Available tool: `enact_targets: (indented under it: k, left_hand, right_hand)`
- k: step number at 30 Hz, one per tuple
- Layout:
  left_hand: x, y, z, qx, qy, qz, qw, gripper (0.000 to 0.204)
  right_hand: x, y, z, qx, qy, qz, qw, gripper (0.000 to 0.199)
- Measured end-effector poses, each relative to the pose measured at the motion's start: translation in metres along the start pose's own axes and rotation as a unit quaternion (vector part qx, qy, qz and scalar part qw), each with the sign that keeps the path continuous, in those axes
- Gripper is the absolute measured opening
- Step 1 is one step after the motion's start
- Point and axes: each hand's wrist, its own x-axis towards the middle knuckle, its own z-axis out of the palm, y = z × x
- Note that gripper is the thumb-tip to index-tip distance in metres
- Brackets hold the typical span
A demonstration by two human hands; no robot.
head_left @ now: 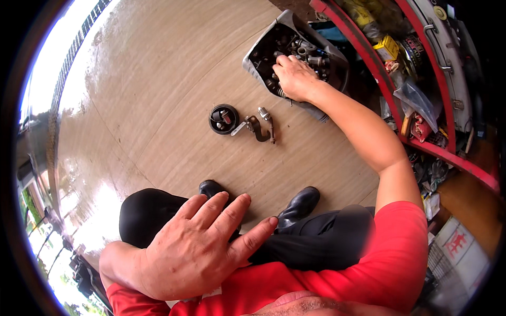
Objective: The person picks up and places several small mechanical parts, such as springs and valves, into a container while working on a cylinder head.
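Note:
My right hand [297,78] reaches into a grey plastic bin [252,59] full of dark, greasy metal parts [304,50]. Its fingers are curled down among the parts by the bin's near side, and whatever the fingertips grip is hidden. My left hand [197,245] is held up close to my chest, back of the hand showing, fingers stretched and holding nothing. On the floor between my feet and the bin lies a round black cup [213,126] with small metal pieces inside. Beside it are a curved dark metal bracket [258,128] and a silver threaded metal piece [263,112].
A red metal shelf frame [363,52] stands at the right, crowded with a yellow box [387,48], a clear plastic bag [416,100] and other clutter. My black shoes [299,204] rest on the tan tiled floor [174,89]. Bright light comes from the left.

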Motion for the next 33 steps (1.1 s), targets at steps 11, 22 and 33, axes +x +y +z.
enact_targets:
  k: [11, 22, 33]
  left_hand:
    - [-0.003, 0.010, 0.004, 0.006, 0.010, -0.001, 1.000, 0.058]
    - [-0.004, 0.005, 0.003, -0.002, 0.015, -0.018, 1.000, 0.060]
    - [-0.008, 0.005, 0.008, -0.018, 0.028, -0.017, 0.999, 0.060]
  right_hand:
    - [0.045, 0.047, -0.024, 0.043, 0.046, 0.030, 0.998, 0.031]
    - [0.046, 0.034, 0.011, 0.076, -0.001, 0.002, 0.997, 0.046]
    - [-0.032, 0.033, -0.013, -0.070, 0.015, -0.109, 0.991, 0.033]
